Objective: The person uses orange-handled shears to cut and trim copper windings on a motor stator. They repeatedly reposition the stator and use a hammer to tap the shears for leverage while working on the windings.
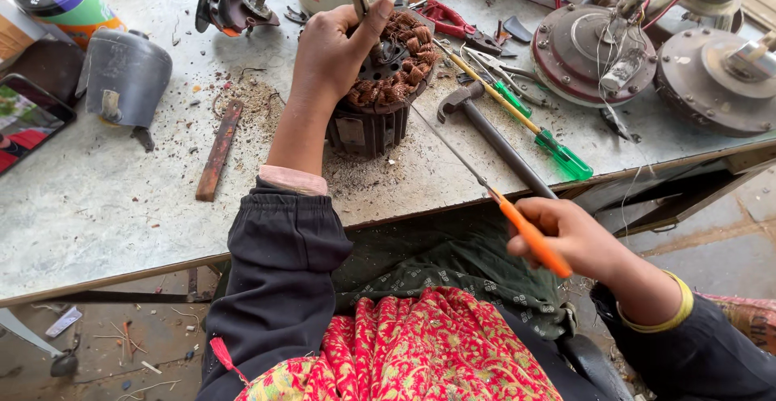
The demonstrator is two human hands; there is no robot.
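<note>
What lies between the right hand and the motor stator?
In the head view, only the long screwdriver shaft spans from the right hand to the stator; a hammer lies beside it.

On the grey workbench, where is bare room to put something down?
The widest free patch on the workbench lies along the near edge, between the rusty flat bar and the phone. A smaller patch sits right of the left hand, before the hammer. The far right is crowded with motor housings and screwdrivers.
</note>
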